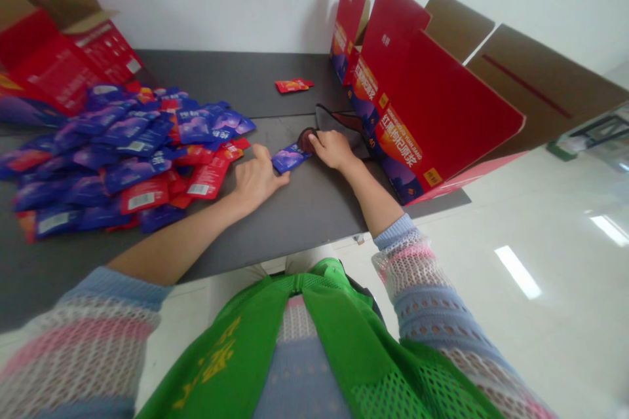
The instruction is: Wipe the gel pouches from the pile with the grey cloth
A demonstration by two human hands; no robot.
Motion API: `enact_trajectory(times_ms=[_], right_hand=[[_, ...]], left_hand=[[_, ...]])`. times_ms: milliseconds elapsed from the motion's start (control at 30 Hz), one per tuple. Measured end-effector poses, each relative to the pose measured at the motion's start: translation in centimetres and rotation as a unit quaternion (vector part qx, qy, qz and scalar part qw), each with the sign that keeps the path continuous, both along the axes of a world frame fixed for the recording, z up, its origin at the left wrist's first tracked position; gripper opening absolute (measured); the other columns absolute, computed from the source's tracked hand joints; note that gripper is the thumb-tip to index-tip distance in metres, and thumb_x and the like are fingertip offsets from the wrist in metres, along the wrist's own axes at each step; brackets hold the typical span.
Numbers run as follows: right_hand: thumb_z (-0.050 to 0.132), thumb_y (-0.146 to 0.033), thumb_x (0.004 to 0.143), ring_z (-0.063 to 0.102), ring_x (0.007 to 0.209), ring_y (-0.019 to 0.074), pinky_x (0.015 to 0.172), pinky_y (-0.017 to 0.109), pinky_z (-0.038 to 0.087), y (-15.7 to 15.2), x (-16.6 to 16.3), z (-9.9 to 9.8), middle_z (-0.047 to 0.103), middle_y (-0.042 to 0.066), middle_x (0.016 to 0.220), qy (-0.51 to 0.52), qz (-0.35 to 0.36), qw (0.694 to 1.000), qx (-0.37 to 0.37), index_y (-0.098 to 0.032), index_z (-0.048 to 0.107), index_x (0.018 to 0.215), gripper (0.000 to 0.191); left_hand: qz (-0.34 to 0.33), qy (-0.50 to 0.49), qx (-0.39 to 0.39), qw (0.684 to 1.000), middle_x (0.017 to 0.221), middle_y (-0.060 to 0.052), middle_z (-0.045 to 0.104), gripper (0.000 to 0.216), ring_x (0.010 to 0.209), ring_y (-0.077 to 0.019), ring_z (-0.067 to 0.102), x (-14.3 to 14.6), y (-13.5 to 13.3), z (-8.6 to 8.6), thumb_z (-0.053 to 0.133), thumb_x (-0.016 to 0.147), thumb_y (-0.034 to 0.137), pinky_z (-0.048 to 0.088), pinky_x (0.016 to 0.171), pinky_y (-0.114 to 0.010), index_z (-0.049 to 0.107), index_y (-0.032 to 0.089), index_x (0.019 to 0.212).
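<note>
A small blue-purple sachet [289, 158] lies on the dark grey table [304, 216], held between my two hands. My left hand [256, 178] grips its near end with curled fingers. My right hand [331, 147] is closed over its far end, next to a small dark round object [305, 140] and a dark flat piece [339, 121]. A big heap of blue and red sachets [118, 150] spreads to the left of my left hand.
An open red printed carton [432, 111] stands on the right, with a second one behind it. Another open red carton [59, 59] lies at the far left. A lone red sachet [293, 85] rests near the back. The table's edge runs just before my body.
</note>
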State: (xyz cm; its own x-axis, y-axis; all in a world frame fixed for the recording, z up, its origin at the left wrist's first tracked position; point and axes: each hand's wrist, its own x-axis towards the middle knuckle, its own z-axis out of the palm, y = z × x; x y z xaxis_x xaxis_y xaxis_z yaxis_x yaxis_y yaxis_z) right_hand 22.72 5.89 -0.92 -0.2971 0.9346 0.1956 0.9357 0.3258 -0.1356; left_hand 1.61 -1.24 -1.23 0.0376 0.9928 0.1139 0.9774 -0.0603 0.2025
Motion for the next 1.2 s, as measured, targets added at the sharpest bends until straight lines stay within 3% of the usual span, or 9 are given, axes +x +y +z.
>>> enact_trajectory(times_ms=[167, 300, 433, 500, 600, 700, 867, 1033, 1200], right_hand=[[0.015, -0.057, 0.103, 0.067, 0.09, 0.029, 0.073, 0.033, 0.041, 0.1, 0.6, 0.1, 0.074, 0.018, 0.099, -0.002, -0.034, 0.999, 0.007, -0.012, 0.07, 0.108, 0.071], [0.012, -0.059, 0.103, 0.067, 0.084, 0.0236, 0.071, 0.03, 0.038, -1.4, -0.5, 0.7, 0.074, 0.011, 0.093, 0.037, 0.09, 0.995, 0.005, -0.015, 0.069, 0.105, 0.072], [0.014, -0.058, 0.104, 0.068, 0.083, 0.0193, 0.072, 0.027, 0.041, -3.6, -2.9, 0.7, 0.075, 0.007, 0.092, 0.072, 0.25, 0.964, -0.051, -0.016, 0.069, 0.104, 0.07], [0.021, -0.055, 0.104, 0.069, 0.097, 0.0209, 0.08, 0.027, 0.044, -4.2, -4.1, 0.3, 0.075, 0.009, 0.109, 0.069, 0.282, 0.955, -0.065, -0.016, 0.068, 0.115, 0.062], [0.03, -0.049, 0.104, 0.057, 0.129, 0.0235, 0.101, 0.032, 0.043, -4.1, -4.7, -0.2, 0.06, 0.013, 0.142, 0.056, 0.287, 0.955, -0.055, -0.015, 0.057, 0.138, 0.055], [0.037, -0.048, 0.103, 0.044, 0.143, 0.0258, 0.116, 0.04, 0.032, -3.1, -4.0, -0.4, 0.052, 0.011, 0.151, 0.032, 0.263, 0.963, -0.057, -0.017, 0.05, 0.147, 0.056], [0.035, -0.051, 0.102, 0.04, 0.145, 0.0309, 0.118, 0.048, 0.031, -1.0, -1.7, -0.6, 0.049, 0.009, 0.153, 0.011, 0.137, 0.988, -0.067, -0.019, 0.048, 0.149, 0.058], [0.022, -0.051, 0.105, 0.057, 0.13, 0.0324, 0.104, 0.043, 0.044, 0.2, -0.3, -1.0, 0.06, 0.02, 0.139, 0.016, -0.006, 0.999, -0.051, -0.012, 0.063, 0.131, 0.063], [0.006, -0.061, 0.102, 0.069, 0.103, 0.0299, 0.084, 0.036, 0.049, 0.3, -0.3, -0.9, 0.074, 0.018, 0.108, 0.073, -0.069, 0.994, -0.03, -0.014, 0.071, 0.109, 0.081]], left_hand=[[-0.003, -0.004, -0.003, 1.0, 0.106, -0.021, 0.07, 0.076, 0.102, -0.0385, 0.069, 0.0, -0.1, 0.2, 0.065, 0.077, 0.053, 0.048, 0.082, -0.04, 0.041, 0.005, 0.131], [-0.008, -0.017, -0.005, 1.0, 0.108, -0.021, 0.069, 0.077, 0.105, -0.0384, 0.068, -0.4, 0.2, -0.1, 0.065, 0.077, 0.054, 0.048, 0.084, -0.04, 0.04, 0.006, 0.132], [-0.023, -0.029, -0.003, 0.999, 0.111, -0.022, 0.067, 0.079, 0.104, -0.0396, 0.068, -1.2, 0.9, -0.8, 0.068, 0.074, 0.056, 0.048, 0.085, -0.042, 0.04, 0.008, 0.13], [-0.033, -0.029, -0.001, 0.999, 0.111, -0.022, 0.067, 0.081, 0.102, -0.04, 0.068, -1.6, 1.3, -1.0, 0.069, 0.072, 0.055, 0.048, 0.086, -0.042, 0.039, 0.008, 0.13], [-0.034, -0.025, -0.001, 0.999, 0.109, -0.021, 0.067, 0.081, 0.1, -0.0397, 0.069, -1.7, 1.4, -1.1, 0.068, 0.071, 0.053, 0.049, 0.086, -0.043, 0.038, 0.008, 0.131], [-0.028, -0.018, 0.005, 0.999, 0.108, -0.022, 0.067, 0.079, 0.099, -0.0396, 0.069, -1.4, 1.2, -1.0, 0.065, 0.072, 0.054, 0.049, 0.084, -0.042, 0.04, 0.006, 0.13], [-0.046, 0.0, 0.015, 0.999, 0.108, -0.024, 0.068, 0.075, 0.101, -0.0398, 0.068, -0.8, 0.6, -0.6, 0.057, 0.079, 0.057, 0.048, 0.084, -0.042, 0.043, 0.004, 0.13], [-0.077, 0.052, 0.003, 0.996, 0.101, -0.025, 0.069, 0.066, 0.1, -0.0407, 0.068, -0.4, 0.1, 0.1, 0.05, 0.085, 0.053, 0.046, 0.085, -0.044, 0.049, 0.004, 0.128], [-0.116, 0.036, 0.023, 0.992, 0.107, -0.026, 0.069, 0.055, 0.1, -0.0392, 0.069, -0.5, -0.2, 0.1, 0.042, 0.092, 0.042, 0.047, 0.084, -0.045, 0.049, 0.007, 0.134]])
